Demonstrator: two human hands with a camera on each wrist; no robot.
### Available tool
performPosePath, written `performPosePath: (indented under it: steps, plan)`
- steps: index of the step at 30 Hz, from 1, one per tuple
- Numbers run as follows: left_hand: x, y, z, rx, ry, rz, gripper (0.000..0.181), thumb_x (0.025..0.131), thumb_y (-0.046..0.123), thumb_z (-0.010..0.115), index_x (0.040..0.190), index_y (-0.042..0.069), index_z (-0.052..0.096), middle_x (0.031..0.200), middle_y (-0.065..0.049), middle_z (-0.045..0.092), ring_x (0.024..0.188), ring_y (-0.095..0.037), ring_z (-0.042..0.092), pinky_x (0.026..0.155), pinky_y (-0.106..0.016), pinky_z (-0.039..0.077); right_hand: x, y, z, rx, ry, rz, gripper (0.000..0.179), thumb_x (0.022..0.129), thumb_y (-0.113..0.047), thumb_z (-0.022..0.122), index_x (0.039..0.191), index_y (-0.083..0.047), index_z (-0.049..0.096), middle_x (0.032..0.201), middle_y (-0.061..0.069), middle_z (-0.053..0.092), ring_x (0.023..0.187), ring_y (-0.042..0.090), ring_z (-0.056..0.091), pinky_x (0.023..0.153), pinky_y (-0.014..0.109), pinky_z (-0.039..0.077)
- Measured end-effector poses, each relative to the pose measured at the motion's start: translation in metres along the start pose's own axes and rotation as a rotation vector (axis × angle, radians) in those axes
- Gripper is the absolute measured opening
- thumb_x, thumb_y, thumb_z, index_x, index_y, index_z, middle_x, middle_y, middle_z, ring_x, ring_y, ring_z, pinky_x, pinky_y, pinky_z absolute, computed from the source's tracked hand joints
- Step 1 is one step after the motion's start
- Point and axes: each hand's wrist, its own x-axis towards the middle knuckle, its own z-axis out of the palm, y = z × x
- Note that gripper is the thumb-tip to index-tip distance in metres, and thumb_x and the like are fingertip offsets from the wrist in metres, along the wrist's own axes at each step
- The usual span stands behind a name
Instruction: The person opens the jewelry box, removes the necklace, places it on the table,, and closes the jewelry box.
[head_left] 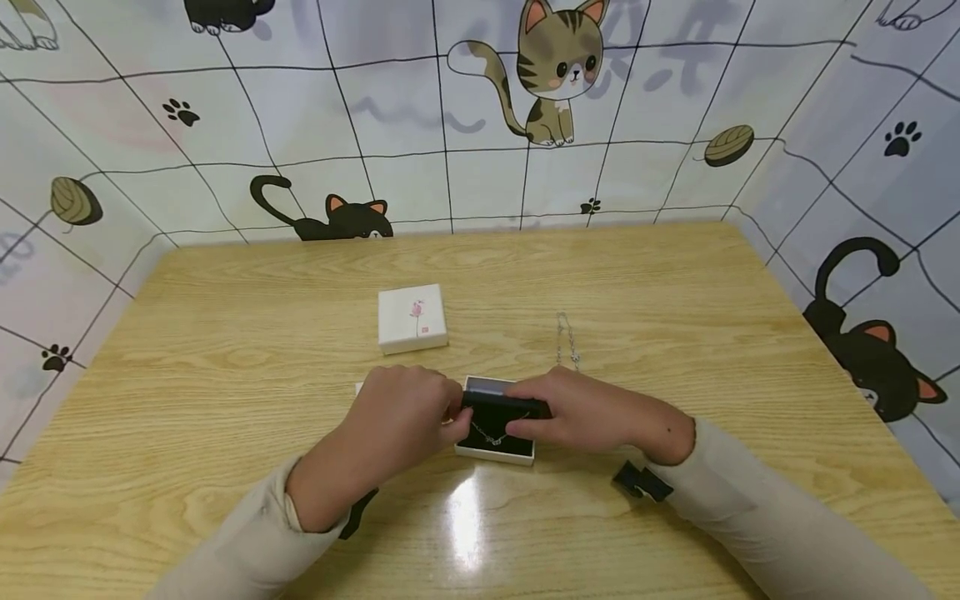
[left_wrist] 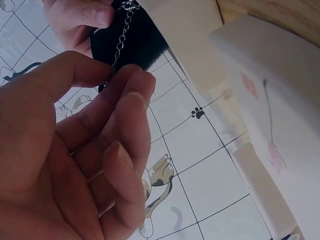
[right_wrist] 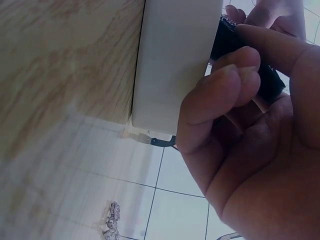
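A black padded insert (head_left: 491,421) stands tilted over an open white box (head_left: 495,455) in the middle of the table. My right hand (head_left: 588,410) grips the insert at its right end, thumb on the near face. A thin silver chain (left_wrist: 120,42) lies across the insert, dipping in a curve with a small ornament in the middle. At the insert's left end my left hand (head_left: 405,417) pinches the chain's end between thumb and index finger, its other fingers curled. The fingertips partly hide the chain's end.
Behind the box lies a white lid (head_left: 411,318) with a pink flower print. Another silver chain (head_left: 567,337) rests on the table (head_left: 675,292) behind my right hand. A white edge (head_left: 358,387) shows behind my left hand. Cat-patterned cloth walls (head_left: 480,187) stand around the table.
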Motion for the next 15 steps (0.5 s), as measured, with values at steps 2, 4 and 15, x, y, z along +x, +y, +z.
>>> performPosePath:
  steps: [2,4,15]
  plan:
    - [0.0000,-0.0002,0.0001,-0.004,-0.002,-0.003,0.038,0.083,0.028,0.075,0.054,0.022,0.052,0.047,0.014,0.039,0.044,-0.002,0.031,0.040,-0.020,0.019,0.0003,-0.0001,0.0002,-0.001,0.001,-0.001,0.012,0.101,-0.028,0.061,0.109,-0.021,0.067,0.088,-0.005,0.069,0.059,0.001,0.053,0.056,0.021,0.049]
    - [0.0001,-0.0005,0.0003,-0.009,0.004,-0.004,0.038,0.082,0.027,0.075,0.053,0.022,0.051,0.047,0.014,0.038,0.044,-0.003,0.031,0.040,-0.020,0.019,0.0005,-0.0003,0.0002,-0.003,0.003,0.001,0.011,0.101,-0.027,0.061,0.109,-0.021,0.067,0.088,-0.005,0.069,0.059,0.001,0.054,0.056,0.021,0.049]
    - [-0.0002,-0.0016,-0.0010,-0.003,0.036,0.006,0.039,0.080,0.024,0.075,0.051,0.024,0.048,0.048,0.014,0.033,0.045,-0.003,0.029,0.042,-0.020,0.016,0.0015,-0.0012,0.0010,-0.035,0.006,0.012,0.011,0.101,-0.028,0.061,0.107,-0.021,0.067,0.085,-0.008,0.067,0.058,0.000,0.051,0.057,0.020,0.048]
